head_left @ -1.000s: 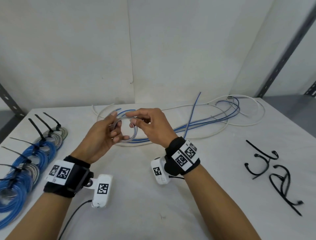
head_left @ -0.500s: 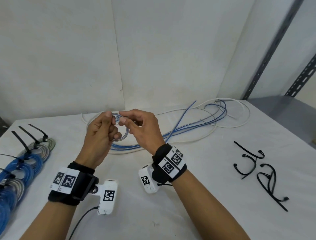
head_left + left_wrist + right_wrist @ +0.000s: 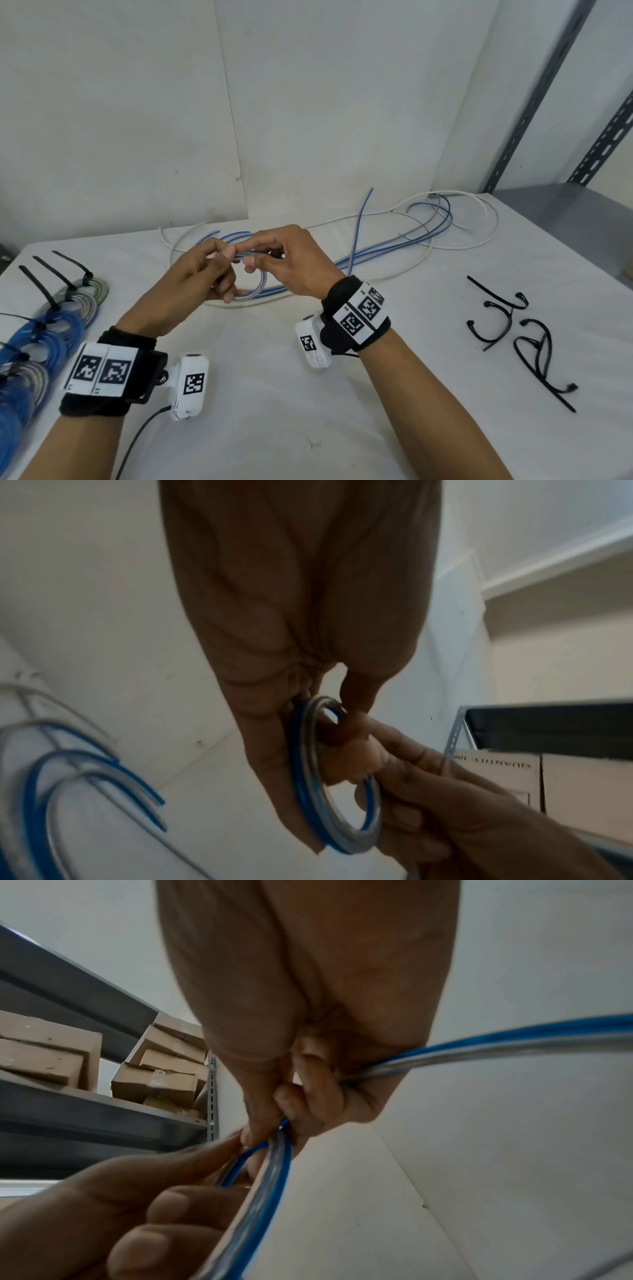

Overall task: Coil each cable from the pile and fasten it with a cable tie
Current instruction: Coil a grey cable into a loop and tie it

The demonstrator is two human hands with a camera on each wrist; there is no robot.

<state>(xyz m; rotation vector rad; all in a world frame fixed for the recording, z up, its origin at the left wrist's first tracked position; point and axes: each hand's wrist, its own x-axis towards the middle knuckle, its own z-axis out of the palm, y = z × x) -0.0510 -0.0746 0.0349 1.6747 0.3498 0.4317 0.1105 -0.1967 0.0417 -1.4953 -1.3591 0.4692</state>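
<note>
Blue-and-clear sheathed cable looks light but springy. The left hand pinches the small coil above the table, the right hand grips the trailing run. Best held where turns overlap, or they likely spring open.

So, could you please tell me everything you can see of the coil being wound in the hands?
The coil is a small round loop of several turns of flat cable, blue and translucent grey, seemingly plastic-sheathed. It is held above the table, the left hand gripping one side, the right hand pinching the other. Its uncoiled tail runs off through the right hand. No tie shows on it.
</note>
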